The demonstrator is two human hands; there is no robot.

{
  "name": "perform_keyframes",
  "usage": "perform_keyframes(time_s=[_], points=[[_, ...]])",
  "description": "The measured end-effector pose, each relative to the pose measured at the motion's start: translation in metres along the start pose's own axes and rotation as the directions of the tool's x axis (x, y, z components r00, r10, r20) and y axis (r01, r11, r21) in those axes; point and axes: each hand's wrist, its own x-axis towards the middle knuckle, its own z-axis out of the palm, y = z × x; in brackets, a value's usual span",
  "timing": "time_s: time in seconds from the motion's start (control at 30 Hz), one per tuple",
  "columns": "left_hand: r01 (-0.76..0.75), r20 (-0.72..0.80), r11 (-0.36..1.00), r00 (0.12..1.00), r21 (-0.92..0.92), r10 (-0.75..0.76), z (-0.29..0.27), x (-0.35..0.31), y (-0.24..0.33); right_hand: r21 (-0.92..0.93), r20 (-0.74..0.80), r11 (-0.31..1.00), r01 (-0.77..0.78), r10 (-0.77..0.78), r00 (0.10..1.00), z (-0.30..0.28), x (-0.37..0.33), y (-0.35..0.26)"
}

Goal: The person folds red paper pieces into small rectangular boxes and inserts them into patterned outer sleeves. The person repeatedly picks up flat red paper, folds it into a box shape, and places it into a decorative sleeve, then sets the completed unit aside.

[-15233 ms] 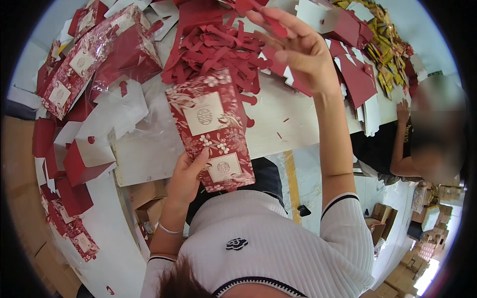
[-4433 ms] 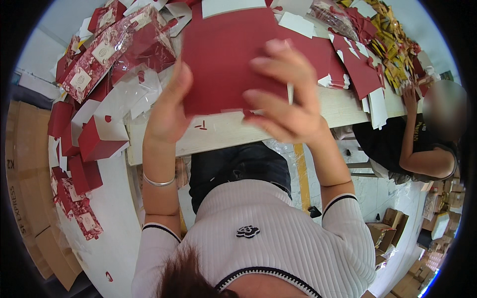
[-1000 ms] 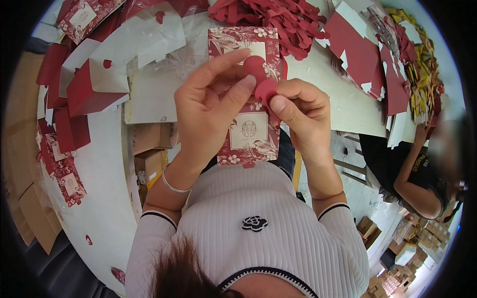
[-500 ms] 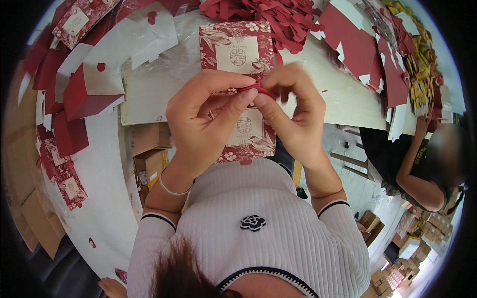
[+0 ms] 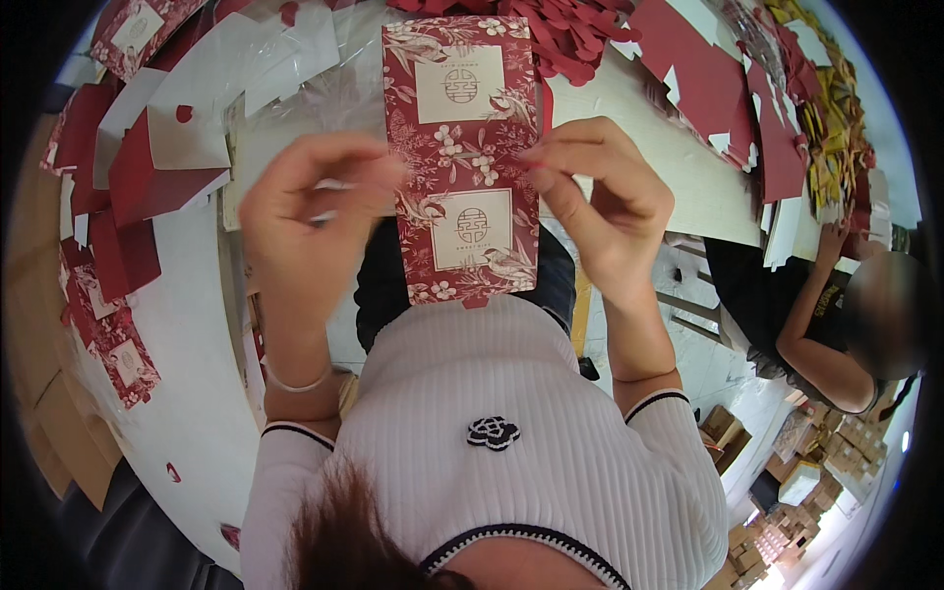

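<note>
Right hand point(image 5: 616, 208) keeps narrow fingers at the floral box point(image 5: 457, 147); left hand point(image 5: 300, 221) blurred, fingers' state unclear

On my right I see yellow packets point(image 5: 834, 118), a co-worker point(image 5: 824, 356) in black and cardboard boxes point(image 5: 854, 447); on my left, brown cardboard point(image 5: 69, 433).

Between the left grip point(image 5: 315, 214) and right grip point(image 5: 610, 206), the red floral box point(image 5: 467, 155) bears ornamental emblems point(image 5: 461, 86) and tiny lettering point(image 5: 474, 248) on two cream panels point(image 5: 497, 211); right of the right grip, yellowish lettering point(image 5: 827, 301) marks a co-worker's black shirt point(image 5: 835, 326).
</note>
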Motion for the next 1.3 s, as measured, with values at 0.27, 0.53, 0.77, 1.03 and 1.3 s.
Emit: perform_keyframes(time_s=[0.27,0.53,0.77,1.03,1.3], points=[[0.439,0.343,0.858,0.875,-0.268,-0.341,0.002,-0.011,-0.054,-0.349,0.085,0.922,0.167,-0.146,0.986,0.015,0.001,0.023],[0.336,0.301,0.813,0.930,-0.476,-0.209,0.025,-0.010,-0.050,-0.529,0.216,0.762,0.374,-0.306,0.927,0.018,0.008,0.028],[0.518,0.484,0.240,0.854,-0.821,-0.191,0.023,-0.007,-0.058,-0.551,0.504,0.794,0.257,0.071,0.861,0.004,0.041,0.000],[0.304,0.241,0.635,0.953,-0.711,-0.186,0.039,-0.005,-0.068,-0.408,0.591,0.903,0.137,0.147,0.793,0.006,0.057,0.007],[0.064,0.138,0.909,0.990,-0.412,-0.007,0.041,0.006,-0.070,-0.235,0.529,0.965,-0.119,0.229,0.817,0.007,0.060,0.017]])
